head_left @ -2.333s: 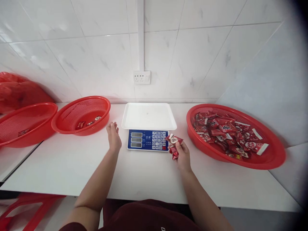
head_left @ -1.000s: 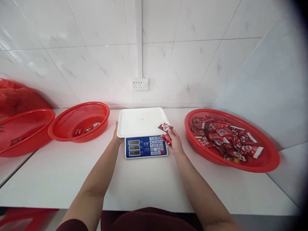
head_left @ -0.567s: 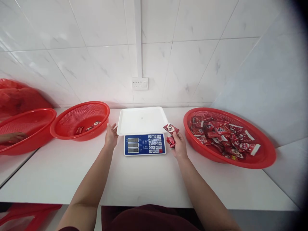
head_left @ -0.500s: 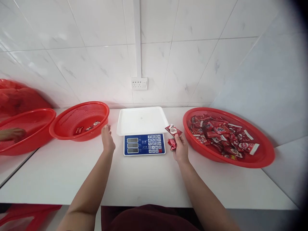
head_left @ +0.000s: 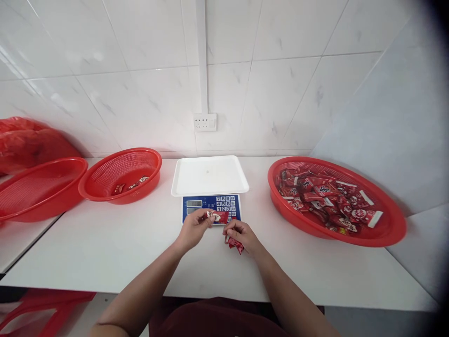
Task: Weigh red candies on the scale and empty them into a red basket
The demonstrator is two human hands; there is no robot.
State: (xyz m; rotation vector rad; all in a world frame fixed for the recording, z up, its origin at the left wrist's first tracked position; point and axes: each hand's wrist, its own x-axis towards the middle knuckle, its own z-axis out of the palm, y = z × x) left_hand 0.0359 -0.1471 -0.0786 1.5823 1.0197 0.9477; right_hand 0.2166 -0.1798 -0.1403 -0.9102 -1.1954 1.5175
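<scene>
Between thumb and fingers, my left hand (head_left: 194, 228) pinches a red snack packet (head_left: 218, 216) with a pale printed patch, held over the scale's keypad. Just to its right, my right hand (head_left: 243, 235) is closed on another red packet (head_left: 235, 244) that hangs below the fingers. The blue-fronted weighing scale (head_left: 211, 200) lies beyond both hands, part of its displays and keys covered by them. On top of it sits a bare white weighing tray (head_left: 210, 175).
To the right, a red basket (head_left: 389, 229) holds many red packets. A second red basket (head_left: 121, 199) at left has a few packets inside. Farther left are another red basket (head_left: 70, 187) and a red plastic bag (head_left: 35, 145). A wall socket (head_left: 205, 122) is behind the scale.
My left hand has come right from beside the left basket and now holds a packet. My right hand has moved left and nearer me. The other person's hand has left the far-left basket.
</scene>
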